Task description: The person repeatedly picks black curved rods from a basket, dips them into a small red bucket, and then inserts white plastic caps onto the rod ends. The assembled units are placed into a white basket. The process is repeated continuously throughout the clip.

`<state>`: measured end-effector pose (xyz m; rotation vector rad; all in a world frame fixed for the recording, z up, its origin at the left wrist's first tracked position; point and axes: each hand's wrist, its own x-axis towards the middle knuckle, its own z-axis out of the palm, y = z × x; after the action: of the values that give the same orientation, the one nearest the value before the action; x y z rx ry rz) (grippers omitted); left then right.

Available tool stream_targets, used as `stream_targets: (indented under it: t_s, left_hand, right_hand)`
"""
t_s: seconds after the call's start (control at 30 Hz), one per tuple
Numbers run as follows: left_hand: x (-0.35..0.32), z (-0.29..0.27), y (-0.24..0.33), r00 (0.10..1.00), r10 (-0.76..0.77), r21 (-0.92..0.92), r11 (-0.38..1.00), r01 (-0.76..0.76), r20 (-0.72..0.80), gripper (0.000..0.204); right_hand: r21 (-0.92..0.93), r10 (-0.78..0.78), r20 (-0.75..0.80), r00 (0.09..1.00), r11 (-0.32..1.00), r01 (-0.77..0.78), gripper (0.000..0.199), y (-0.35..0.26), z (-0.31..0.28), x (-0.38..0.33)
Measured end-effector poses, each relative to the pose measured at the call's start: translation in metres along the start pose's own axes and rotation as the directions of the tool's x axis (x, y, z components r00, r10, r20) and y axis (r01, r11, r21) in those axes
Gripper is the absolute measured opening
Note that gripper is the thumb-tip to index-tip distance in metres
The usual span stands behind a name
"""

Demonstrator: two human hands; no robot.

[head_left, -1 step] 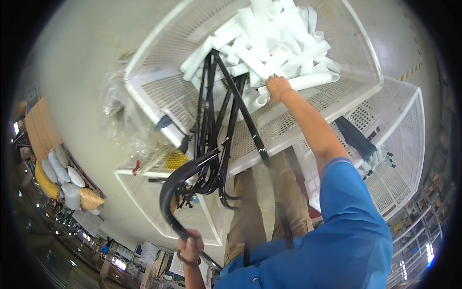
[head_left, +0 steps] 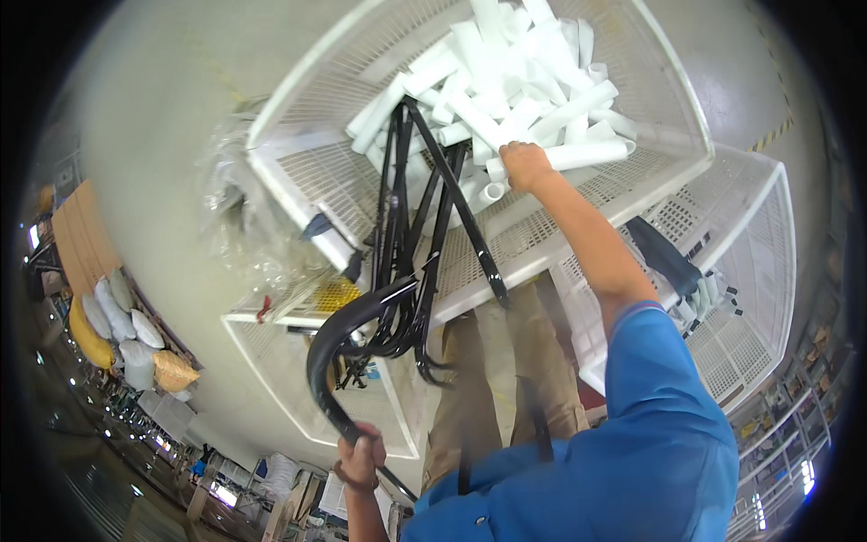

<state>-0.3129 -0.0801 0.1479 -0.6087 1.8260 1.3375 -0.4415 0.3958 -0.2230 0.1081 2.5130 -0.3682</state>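
My left hand [head_left: 361, 452] is closed round the lower part of a bent black tube [head_left: 318, 361], which curves up and to the right. Its upper end lies in front of several other black bent tubes [head_left: 442, 208] that lean on the rim of a white mesh basket [head_left: 289, 203]. Inside the basket is a heap of white tubes [head_left: 492, 68]. My right hand [head_left: 526, 167] reaches over the near rim with its fingers wrapped round a white tube [head_left: 591, 155] at the front of the heap. My palm and some of the fingers hide part of that tube.
Another white crate [head_left: 768, 235] stands at the right, with a dark sleeve [head_left: 664, 253] and gloves [head_left: 709, 294] at its edge. Below the black tubes is a further white crate [head_left: 271, 370]. Clear plastic wrap [head_left: 239, 194] lies left of the basket; filled sacks [head_left: 117, 316] lie farther left.
The view has shifted very slightly. Both hands keep the same holds, and the tubes stay almost where they were.
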Motion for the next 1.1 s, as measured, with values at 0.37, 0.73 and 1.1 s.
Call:
stream_targets:
  t_s: [0.37, 0.73, 1.1]
  left_hand:
    - [-0.082, 0.015, 0.088, 0.965, 0.089, -0.175, 0.983, -0.046, 0.246, 0.014]
    - [-0.139, 0.036, 0.040, 0.875, 0.044, 0.077, 0.993, -0.092, 0.481, 0.016]
    - [-0.221, -0.011, 0.058, 0.695, 0.025, 0.048, 0.995, -0.086, 0.718, 0.018]
  right_hand:
    - [0.459, -0.086, -0.571, 0.816, 0.791, 0.405, 0.054, -0.078, -0.200, -0.273]
    - [0.175, -0.199, -0.746, 0.635, 0.862, 0.476, 0.046, -0.204, -0.263, -0.426]
    - [0.219, 0.012, -0.586, 0.810, 0.965, 0.143, 0.070, -0.214, -0.290, -0.599]
